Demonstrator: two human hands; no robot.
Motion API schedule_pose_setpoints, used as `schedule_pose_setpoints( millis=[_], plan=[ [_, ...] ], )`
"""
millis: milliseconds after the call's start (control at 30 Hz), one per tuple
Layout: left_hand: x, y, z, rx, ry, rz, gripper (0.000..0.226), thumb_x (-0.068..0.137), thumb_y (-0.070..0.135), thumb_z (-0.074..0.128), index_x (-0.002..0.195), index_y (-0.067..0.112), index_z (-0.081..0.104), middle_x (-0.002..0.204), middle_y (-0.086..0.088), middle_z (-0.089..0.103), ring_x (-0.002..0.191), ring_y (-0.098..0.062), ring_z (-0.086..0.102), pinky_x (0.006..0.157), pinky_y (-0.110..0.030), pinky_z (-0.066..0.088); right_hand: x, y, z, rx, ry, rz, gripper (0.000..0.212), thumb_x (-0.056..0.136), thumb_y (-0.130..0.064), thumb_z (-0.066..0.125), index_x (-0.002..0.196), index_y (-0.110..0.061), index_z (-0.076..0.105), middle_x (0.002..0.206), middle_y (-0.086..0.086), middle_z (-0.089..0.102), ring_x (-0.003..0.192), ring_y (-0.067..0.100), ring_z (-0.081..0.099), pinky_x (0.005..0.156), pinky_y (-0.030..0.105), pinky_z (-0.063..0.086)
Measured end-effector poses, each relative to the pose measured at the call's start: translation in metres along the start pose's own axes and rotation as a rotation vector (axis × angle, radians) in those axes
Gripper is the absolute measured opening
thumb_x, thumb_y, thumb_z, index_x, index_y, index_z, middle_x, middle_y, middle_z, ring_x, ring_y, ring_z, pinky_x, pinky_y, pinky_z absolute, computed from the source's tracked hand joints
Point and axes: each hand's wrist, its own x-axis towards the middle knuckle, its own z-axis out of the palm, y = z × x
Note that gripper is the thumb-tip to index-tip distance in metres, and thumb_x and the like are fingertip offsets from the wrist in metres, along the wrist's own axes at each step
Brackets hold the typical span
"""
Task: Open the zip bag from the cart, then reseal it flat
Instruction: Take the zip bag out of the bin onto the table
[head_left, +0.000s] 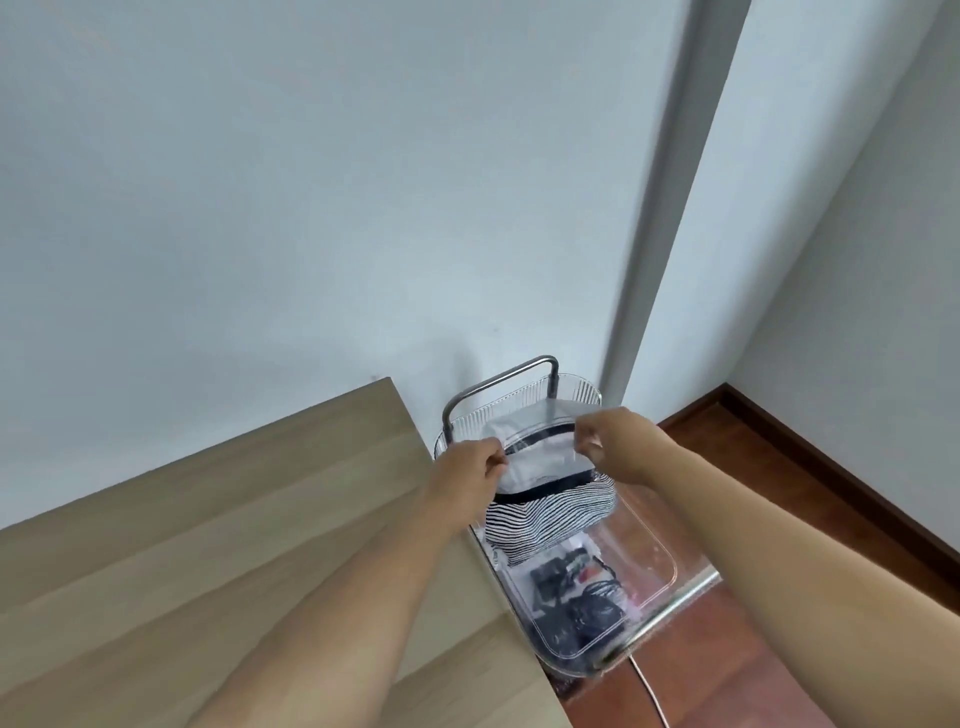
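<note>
Hands: left (475, 464) and right (602, 434) pinch zip bag (540, 457) | above cart (657, 566)

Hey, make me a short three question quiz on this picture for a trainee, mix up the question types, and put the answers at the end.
1. True or false: both the left hand and the right hand are gripping the zip bag.
2. Where is the zip bag held? A) flat on the wooden table B) above the clear cart C) on the floor
3. Fill in: the cloth hanging just below the zip bag has a black and white ______ pattern.

Key
1. True: each hand pinches one end of the bag's top edge.
2. B: the bag is above the cart, beside the table.
3. Striped.
</note>
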Motion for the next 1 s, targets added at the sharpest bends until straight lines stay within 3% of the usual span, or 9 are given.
schedule_pose_setpoints(
  millis=[100, 200, 300, 367, 433, 533, 767, 900, 1000],
  plan=[
    [-0.009, 0.002, -0.039, -0.043, 0.091, 0.005, 0.007, 0.085, 0.015, 0.058, 0.079, 0.019, 0.060, 0.081, -0.004, 0.069, 0.076, -0.023, 0.061, 0.070, -0.030, 0.047, -0.001, -0.030, -0.026, 0.040, 0.122, -0.073, 0.014, 0.085, -0.017, 0.052, 0.083, -0.021, 0.064, 0.090, 0.002, 0.069, 0.089, 0.023, 0.060, 0.082, 0.036, 0.050],
    [-0.029, -0.004, -0.081, -0.065, 0.173, -0.028, 0.008, 0.084, 0.014, 0.057, 0.079, 0.018, 0.060, 0.075, 0.000, 0.066, 0.072, -0.019, 0.058, 0.067, -0.027, 0.044, -0.001, -0.071, -0.041, 0.032, 0.226, -0.192, 0.013, 0.085, -0.017, 0.051, 0.076, -0.021, 0.059, 0.080, 0.002, 0.068, 0.089, 0.021, 0.058, 0.111, 0.035, 0.032],
    [-0.053, -0.017, -0.125, -0.072, 0.282, -0.067, 0.008, 0.084, 0.011, 0.057, 0.079, 0.015, 0.061, 0.073, 0.004, 0.063, 0.071, -0.014, 0.055, 0.066, -0.021, 0.042, -0.005, -0.118, -0.047, 0.044, 0.285, -0.300, 0.014, 0.086, -0.017, 0.050, 0.078, -0.019, 0.061, 0.075, -0.001, 0.069, 0.091, 0.020, 0.060, 0.117, 0.031, 0.023],
    [-0.075, -0.031, -0.155, -0.071, 0.356, -0.103, 0.012, 0.085, 0.011, 0.057, 0.075, 0.017, 0.060, 0.069, 0.007, 0.060, 0.067, -0.012, 0.054, 0.059, -0.009, 0.038, -0.012, -0.156, -0.044, 0.082, 0.293, -0.369, 0.013, 0.087, -0.019, 0.052, 0.079, -0.019, 0.062, 0.071, -0.003, 0.066, 0.086, 0.020, 0.061, 0.111, 0.032, 0.033],
    [-0.102, -0.048, -0.181, -0.087, 0.407, -0.128, 0.014, 0.085, 0.012, 0.057, 0.074, 0.018, 0.058, 0.068, 0.009, 0.060, 0.065, -0.007, 0.053, 0.058, -0.005, 0.038, -0.021, -0.192, -0.037, 0.140, 0.285, -0.407, 0.010, 0.087, -0.022, 0.056, 0.082, -0.018, 0.065, 0.071, -0.003, 0.063, 0.077, 0.021, 0.061, 0.089, 0.033, 0.050],
    [-0.156, -0.085, -0.214, -0.100, 0.422, -0.168, 0.013, 0.087, 0.014, 0.056, 0.075, 0.018, 0.058, 0.070, 0.010, 0.060, 0.067, -0.002, 0.052, 0.058, -0.006, 0.037, -0.037, -0.251, -0.013, 0.166, 0.242, -0.451, 0.012, 0.087, -0.028, 0.059, 0.084, -0.018, 0.065, 0.062, -0.010, 0.057, 0.066, 0.017, 0.058, 0.064, 0.029, 0.048],
    [-0.279, -0.184, -0.260, -0.065, 0.323, -0.367, 0.011, 0.088, 0.018, 0.055, 0.079, 0.019, 0.061, 0.080, 0.003, 0.063, 0.078, -0.014, 0.056, 0.067, -0.025, 0.040, -0.066, -0.377, 0.070, 0.169, 0.111, -0.505, 0.012, 0.087, -0.030, 0.059, 0.080, -0.021, 0.065, 0.055, -0.014, 0.047, 0.055, 0.008, 0.046, 0.049, 0.023, 0.034],
    [-0.330, -0.230, -0.272, -0.057, 0.260, -0.395, 0.023, 0.088, 0.018, 0.052, 0.068, 0.029, 0.051, 0.070, 0.007, 0.057, 0.070, -0.013, 0.052, 0.059, -0.019, 0.038, -0.076, -0.427, 0.113, 0.172, 0.030, -0.504, 0.011, 0.087, -0.029, 0.059, 0.081, -0.022, 0.064, 0.058, -0.015, 0.048, 0.054, 0.005, 0.046, 0.049, 0.022, 0.035],
    [-0.356, -0.254, -0.274, -0.035, 0.228, -0.411, 0.015, 0.089, 0.016, 0.052, 0.076, 0.023, 0.054, 0.075, 0.002, 0.059, 0.073, -0.016, 0.053, 0.059, -0.021, 0.037, -0.083, -0.452, 0.142, 0.185, 0.003, -0.490, 0.011, 0.088, -0.029, 0.059, 0.080, -0.023, 0.064, 0.062, -0.014, 0.052, 0.059, 0.010, 0.050, 0.055, 0.024, 0.040]
  ],
)
